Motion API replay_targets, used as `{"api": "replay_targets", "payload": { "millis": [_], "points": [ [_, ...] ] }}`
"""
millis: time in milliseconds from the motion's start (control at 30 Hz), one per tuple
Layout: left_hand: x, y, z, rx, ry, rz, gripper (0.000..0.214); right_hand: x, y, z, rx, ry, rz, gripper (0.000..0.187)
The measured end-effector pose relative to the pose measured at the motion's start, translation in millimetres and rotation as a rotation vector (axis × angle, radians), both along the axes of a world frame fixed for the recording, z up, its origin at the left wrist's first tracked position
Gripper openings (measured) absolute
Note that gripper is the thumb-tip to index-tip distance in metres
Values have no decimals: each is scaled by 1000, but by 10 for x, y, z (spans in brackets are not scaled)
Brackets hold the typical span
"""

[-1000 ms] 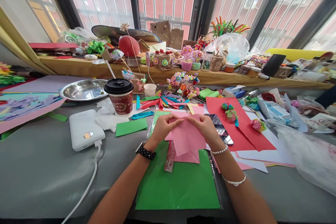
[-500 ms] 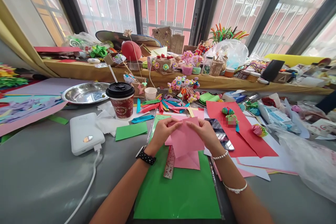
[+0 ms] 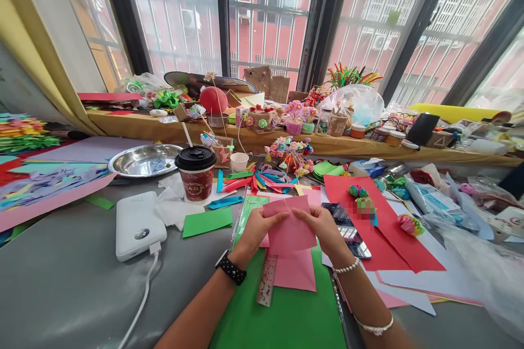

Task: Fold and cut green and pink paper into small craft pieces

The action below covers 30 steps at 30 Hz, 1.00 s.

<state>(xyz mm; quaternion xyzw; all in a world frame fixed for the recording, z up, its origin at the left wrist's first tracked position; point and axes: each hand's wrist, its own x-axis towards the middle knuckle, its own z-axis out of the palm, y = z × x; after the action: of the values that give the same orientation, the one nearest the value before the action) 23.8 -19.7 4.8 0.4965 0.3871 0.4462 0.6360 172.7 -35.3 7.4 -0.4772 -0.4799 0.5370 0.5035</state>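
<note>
Between my two hands I hold up a sheet of pink paper [image 3: 292, 237], pinched near its upper part. My left hand [image 3: 258, 227] grips its left side with the thumb in front. On the right side, my right hand [image 3: 324, 224] does the same, and the two thumb tips nearly meet. The fingers behind the sheet are hidden. Below it another pink sheet [image 3: 297, 274] lies on a green sheet [image 3: 295, 319]. A patterned ruler [image 3: 267, 281] rests beside that pink sheet, its upper end covered.
Left of my hands are a green paper piece [image 3: 207, 222], a lidded cup [image 3: 196, 182], a white power bank [image 3: 139, 223] with a cable, and a metal plate [image 3: 143, 161]. To the right lie a phone [image 3: 356, 242] and red paper [image 3: 393, 242]. Crafts crowd the sill behind.
The whole scene sits lower in the picture, as the head view has tilted up. The held pink sheet has turned so its upper edge lies flatter and rises above the thumbs; both hands still pinch it.
</note>
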Motion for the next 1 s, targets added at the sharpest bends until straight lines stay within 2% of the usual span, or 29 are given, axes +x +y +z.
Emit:
{"api": "replay_targets", "payload": {
  "millis": [167,367,733,900,1000],
  "points": [
    [-9,-7,4,9,2,-5,31,-15,7,-21,-41,73,19,34],
    [-5,20,-3,14,109,69,30,3,32,-51,-14,65,6,33],
    [16,32,-54,-11,7,49,31,-15,37,-43,-32,158,-6,28],
    [4,30,-48,-29,11,11,33,17,41,-39,-33,105,16,30],
    [-3,35,-45,-10,46,34,35,25,42,-47,3,38,23,32]
  ]
}}
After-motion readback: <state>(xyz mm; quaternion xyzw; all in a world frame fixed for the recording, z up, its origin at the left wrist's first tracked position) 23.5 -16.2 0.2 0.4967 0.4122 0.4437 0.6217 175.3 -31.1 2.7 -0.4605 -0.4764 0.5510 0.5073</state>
